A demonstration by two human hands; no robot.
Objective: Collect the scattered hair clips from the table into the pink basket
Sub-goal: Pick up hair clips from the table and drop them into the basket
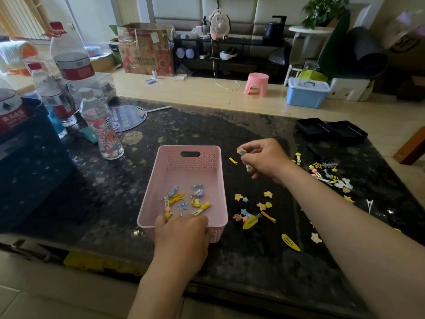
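The pink basket (pixel 184 166) stands in the middle of the dark stone table, with several hair clips (pixel 184 201) lying in its near half. My left hand (pixel 181 236) grips the basket's near rim, fingers curled over the edge. My right hand (pixel 264 158) hovers just right of the basket and pinches a small pale hair clip (pixel 241 151) between thumb and fingers, with another clip (pixel 248 167) showing under the palm. Scattered clips lie on the table: a yellow cluster (pixel 253 215) near the basket, a yellow oval clip (pixel 290 242), and a pile (pixel 328 174) at the far right.
Several water bottles (pixel 103 125) and a dark blue box (pixel 27 162) crowd the table's left side. A round hand fan (pixel 126 117) lies behind them. Two black trays (pixel 331 130) sit at the far right corner. The table's near edge runs below my left wrist.
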